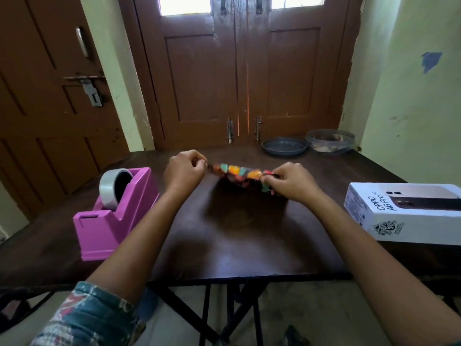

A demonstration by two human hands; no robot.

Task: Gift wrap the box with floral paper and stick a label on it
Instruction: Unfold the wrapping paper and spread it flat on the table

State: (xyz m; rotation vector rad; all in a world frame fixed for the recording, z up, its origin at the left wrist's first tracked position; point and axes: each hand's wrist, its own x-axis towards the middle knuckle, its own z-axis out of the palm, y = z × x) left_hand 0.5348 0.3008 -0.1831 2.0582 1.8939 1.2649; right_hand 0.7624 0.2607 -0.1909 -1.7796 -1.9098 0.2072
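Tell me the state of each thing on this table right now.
floral paper, lifted, pinched at its ends by left hand and right hand
phone box, closed, unwrapped, lying flat
tape dispenser, roll loaded
grey plate, empty
clear bowl, holds unclear pieces

On the table point(249, 240), the tape dispenser point(117, 216) sits left, the phone box point(404, 211) right. The floral paper point(239, 173) is between them, with a plate point(284, 150) and bowl point(349, 143) behind it.
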